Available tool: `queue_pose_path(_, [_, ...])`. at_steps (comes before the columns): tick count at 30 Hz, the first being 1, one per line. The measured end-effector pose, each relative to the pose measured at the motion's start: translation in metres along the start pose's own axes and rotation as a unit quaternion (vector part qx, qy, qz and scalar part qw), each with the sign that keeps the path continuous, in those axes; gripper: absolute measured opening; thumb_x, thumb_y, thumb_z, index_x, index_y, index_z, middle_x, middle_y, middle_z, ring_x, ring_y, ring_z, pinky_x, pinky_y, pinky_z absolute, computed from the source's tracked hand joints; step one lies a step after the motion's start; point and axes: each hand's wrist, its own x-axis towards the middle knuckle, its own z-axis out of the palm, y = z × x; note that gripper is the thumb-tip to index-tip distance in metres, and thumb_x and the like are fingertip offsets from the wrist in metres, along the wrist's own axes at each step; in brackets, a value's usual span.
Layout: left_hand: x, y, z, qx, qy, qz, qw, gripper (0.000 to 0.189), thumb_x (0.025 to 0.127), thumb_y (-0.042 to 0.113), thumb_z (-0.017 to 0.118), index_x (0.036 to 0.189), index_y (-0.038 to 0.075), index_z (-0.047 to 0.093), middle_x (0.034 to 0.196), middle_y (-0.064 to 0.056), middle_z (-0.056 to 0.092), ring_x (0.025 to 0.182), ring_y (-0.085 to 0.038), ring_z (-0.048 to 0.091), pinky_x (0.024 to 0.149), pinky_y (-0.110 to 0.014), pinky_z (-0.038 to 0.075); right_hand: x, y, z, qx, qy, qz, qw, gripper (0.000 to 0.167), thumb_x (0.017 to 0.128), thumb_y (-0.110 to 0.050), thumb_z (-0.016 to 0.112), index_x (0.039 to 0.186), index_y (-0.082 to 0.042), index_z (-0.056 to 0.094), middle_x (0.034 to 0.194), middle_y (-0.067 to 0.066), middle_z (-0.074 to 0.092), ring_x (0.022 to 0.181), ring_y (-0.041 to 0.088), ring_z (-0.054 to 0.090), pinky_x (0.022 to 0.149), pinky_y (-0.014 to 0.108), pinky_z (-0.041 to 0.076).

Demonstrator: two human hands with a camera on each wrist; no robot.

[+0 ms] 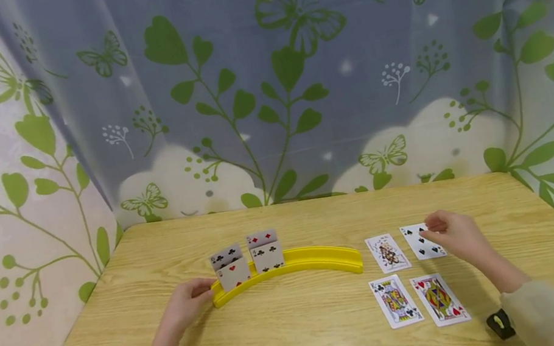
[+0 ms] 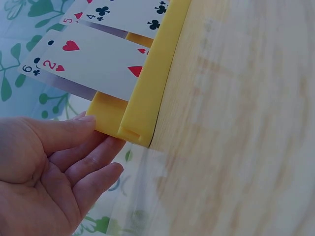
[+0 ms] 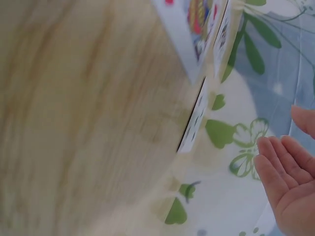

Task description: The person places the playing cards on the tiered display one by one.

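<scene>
My left hand [image 1: 187,303] pinches the left end of a curved yellow card holder [image 1: 319,255], thumb on the end and fingers behind it. In its slot stand a two of hearts [image 2: 93,61] in front of a six of clubs [image 2: 30,69], and a four of clubs [image 1: 268,257] in front of a red five [image 1: 262,238]. Over on the right, my right hand [image 1: 457,235] hovers at a spade card [image 1: 418,241], overlapping its right side in the head view. The right wrist view shows this hand empty, fingers loosely extended.
Beside the spade card lies a joker-like picture card [image 1: 388,253]. Nearer me are a king of clubs [image 1: 396,300] and a jack of hearts [image 1: 440,299], both face up. A patterned curtain [image 1: 251,91] hangs behind the wooden table [image 1: 296,343].
</scene>
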Motion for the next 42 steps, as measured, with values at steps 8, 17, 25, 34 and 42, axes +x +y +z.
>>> queue_pose_path(8, [0.002, -0.002, 0.001, -0.009, 0.000, -0.001, 1.0000, 0.022, 0.087, 0.001, 0.052, 0.107, -0.002, 0.060, 0.105, -0.015, 0.059, 0.097, -0.028, 0.054, 0.082, -0.043, 0.043, 0.007, 0.018, -0.001, 0.006, -0.034, 0.037, 0.9987, 0.035, 0.081, -0.015, 0.063, 0.101, 0.012, 0.054, 0.093, 0.025, 0.059, 0.086, 0.037, 0.056, 0.071, 0.042, 0.048])
queue_pose_path(17, [0.003, -0.004, 0.001, -0.012, 0.002, -0.001, 0.9999, 0.022, 0.087, 0.000, 0.052, 0.107, -0.002, 0.060, 0.105, -0.015, 0.059, 0.097, -0.028, 0.054, 0.082, -0.043, 0.043, 0.014, 0.029, -0.004, 0.017, -0.085, 0.053, 0.9949, 0.046, 0.081, -0.021, 0.063, 0.104, 0.017, 0.050, 0.097, 0.028, 0.056, 0.089, 0.039, 0.054, 0.074, 0.043, 0.046])
queue_pose_path(25, [0.003, -0.004, 0.001, -0.011, 0.001, 0.001, 0.9999, 0.022, 0.086, 0.000, 0.053, 0.106, -0.002, 0.061, 0.105, -0.014, 0.059, 0.096, -0.026, 0.054, 0.081, -0.042, 0.043, 0.020, 0.043, -0.002, 0.026, -0.123, 0.073, 0.9894, 0.049, 0.080, -0.020, 0.065, 0.105, 0.019, 0.048, 0.095, 0.028, 0.055, 0.089, 0.039, 0.053, 0.074, 0.044, 0.045])
queue_pose_path(34, [0.003, -0.003, 0.003, -0.015, -0.003, -0.003, 0.9999, 0.022, 0.087, 0.001, 0.052, 0.107, -0.001, 0.060, 0.105, -0.014, 0.059, 0.097, -0.026, 0.054, 0.082, -0.042, 0.043, 0.022, 0.056, 0.001, 0.026, -0.153, 0.078, 0.9849, 0.054, 0.079, -0.020, 0.066, 0.106, 0.021, 0.045, 0.096, 0.028, 0.054, 0.091, 0.038, 0.051, 0.078, 0.045, 0.043])
queue_pose_path(42, [0.001, -0.001, 0.001, -0.001, -0.005, 0.007, 1.0000, 0.022, 0.087, 0.000, 0.051, 0.108, -0.003, 0.059, 0.104, -0.016, 0.059, 0.097, -0.030, 0.054, 0.083, -0.044, 0.042, 0.023, 0.056, 0.006, 0.037, -0.159, 0.094, 0.9821, 0.059, 0.078, -0.026, 0.067, 0.107, 0.020, 0.043, 0.094, 0.022, 0.051, 0.087, 0.031, 0.049, 0.077, 0.041, 0.042])
